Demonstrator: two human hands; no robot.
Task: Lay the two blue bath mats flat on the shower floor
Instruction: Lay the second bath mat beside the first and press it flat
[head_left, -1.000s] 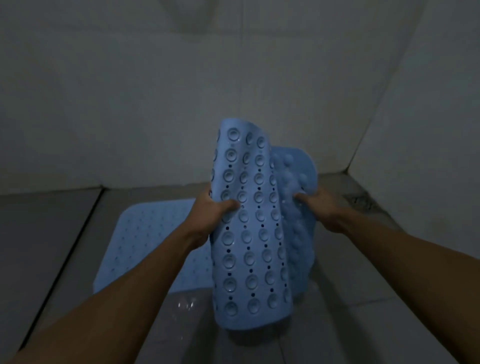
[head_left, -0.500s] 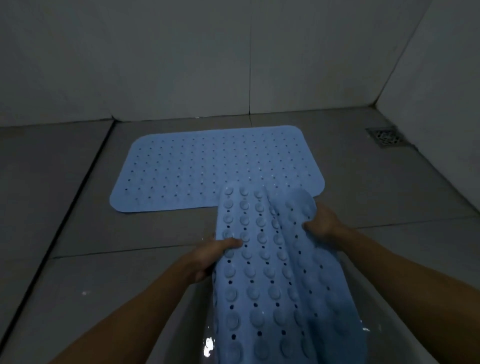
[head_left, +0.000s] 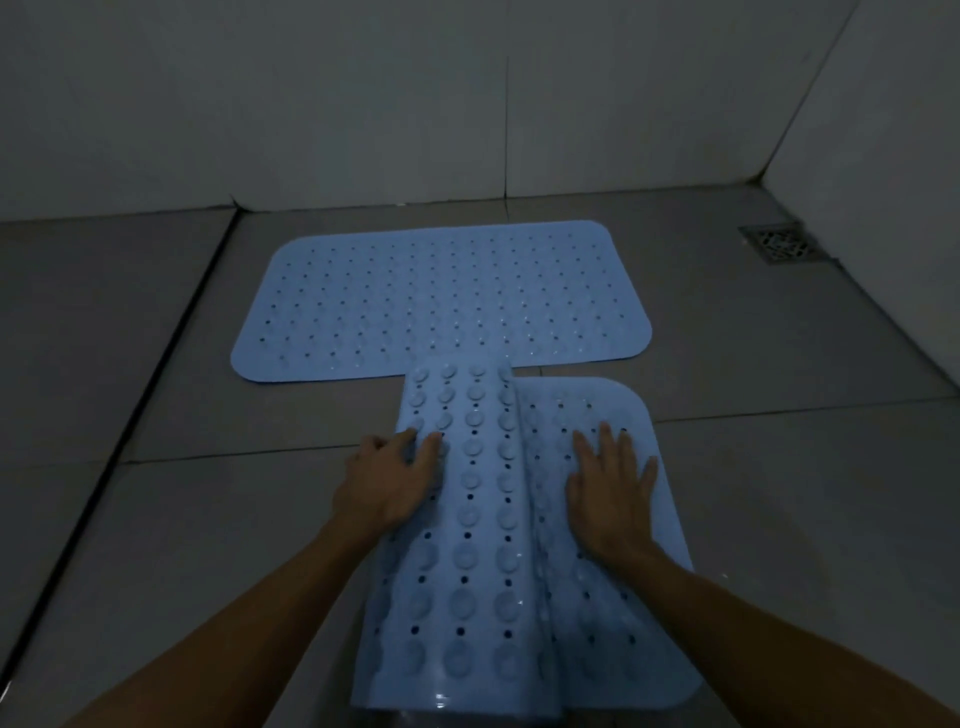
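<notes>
I see a dim, bluish, grainy view with soft detail; faint glare spots glint at the bottom edge, and wall lines bow near the borders.

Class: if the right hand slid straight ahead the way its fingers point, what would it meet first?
Probably the far edge of the near bath mat that the right hand presses, then bare floor. The far mat lies slightly left.
</notes>
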